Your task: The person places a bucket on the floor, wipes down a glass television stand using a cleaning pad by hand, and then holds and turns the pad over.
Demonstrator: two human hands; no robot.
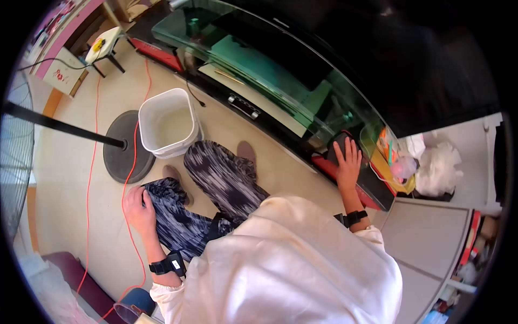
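My left hand [140, 209] lies on my left knee, over the patterned trousers [181, 216], with its fingers loosely spread and nothing in it. To the right, my right hand [348, 162] rests with fingers stretched on a dark rounded object [335, 153] at the end of the glass-topped TV stand [302, 105]. What kind of object it is I cannot tell, as the hand partly covers it. In front of my feet stands a white plastic bin [168, 124], open at the top, its inside pale.
Beside the bin is the round black base [116, 162] of a standing fan. Red cords [90, 178] run along the floor. White plastic bags [438, 170] lie on the right, behind a pale cabinet [426, 227]. A small stool [107, 46] stands far left.
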